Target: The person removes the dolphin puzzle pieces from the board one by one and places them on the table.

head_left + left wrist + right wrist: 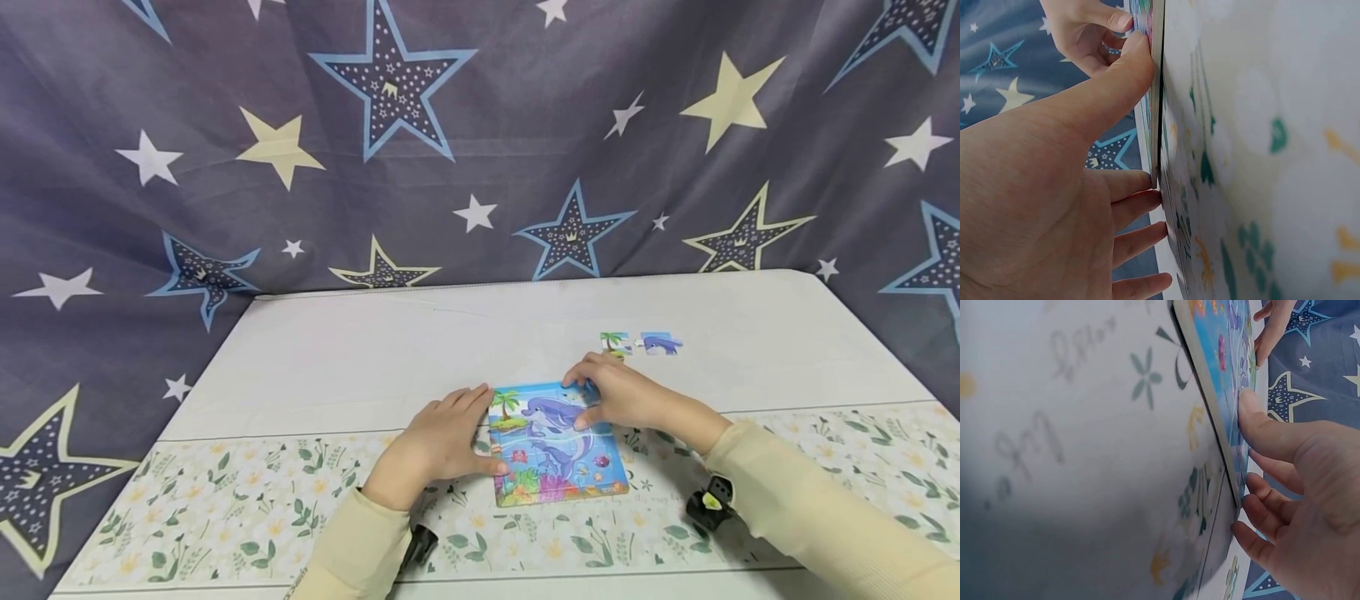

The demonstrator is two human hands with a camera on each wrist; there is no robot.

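Note:
A square jigsaw puzzle (555, 450) with dolphins, a palm tree and coral lies in its tray on the table. My left hand (441, 446) is at its left side, fingers fairly straight along the edge. The left thumb (1124, 65) rests on the front left part of the puzzle. My right hand (618, 396) grips the upper right part, with the thumb (1266, 428) on the picture and curled fingers at the far and right edges. The right palm and fingers hide part of that corner.
Behind the right hand lie a palm tree picture piece (615, 341) and a dolphin picture piece (660, 343). The white table (360, 358) has a floral band across its front half. A dark curtain (465, 150) with stars hangs behind it.

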